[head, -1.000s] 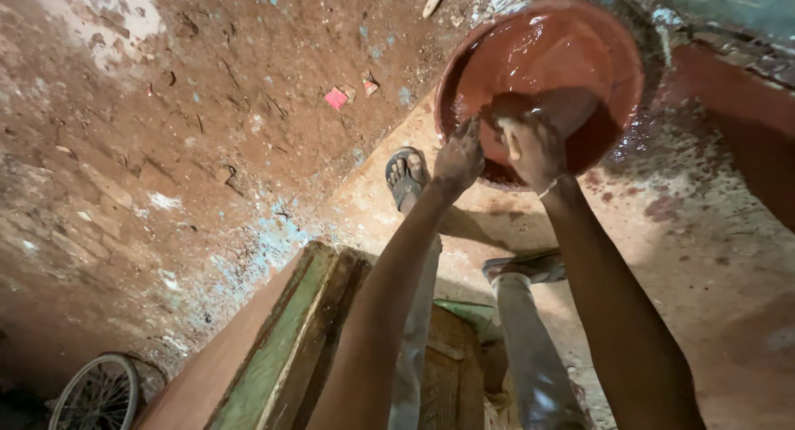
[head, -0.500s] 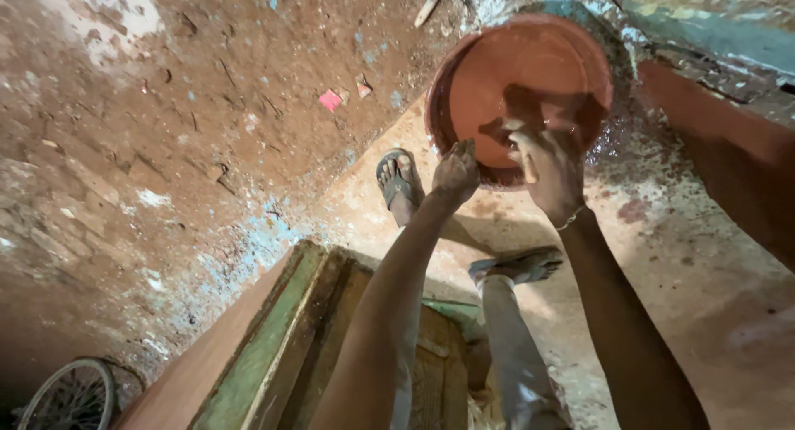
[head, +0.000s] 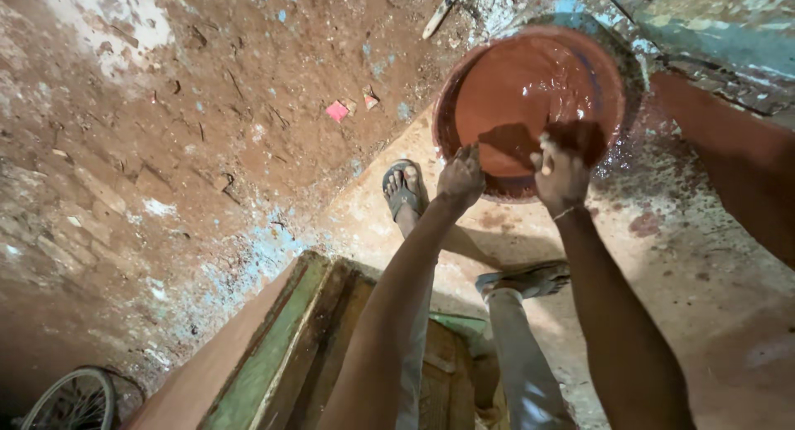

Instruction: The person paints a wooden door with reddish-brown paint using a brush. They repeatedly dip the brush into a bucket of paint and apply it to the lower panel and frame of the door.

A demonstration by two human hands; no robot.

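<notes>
Basin [head: 530,91] of reddish-brown slurry sits on floor ahead of feet. Left hand [head: 461,177] and right hand [head: 561,175] apart, both curled on near rim. Probably best: even grip, tilt slow, avoid slosh.

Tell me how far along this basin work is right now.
Done: the basin already holds smooth reddish-brown liquid. In hand: the left hand and right hand, both coated, hover at its near rim. Left: cannot tell; nothing has been lifted out.
</notes>
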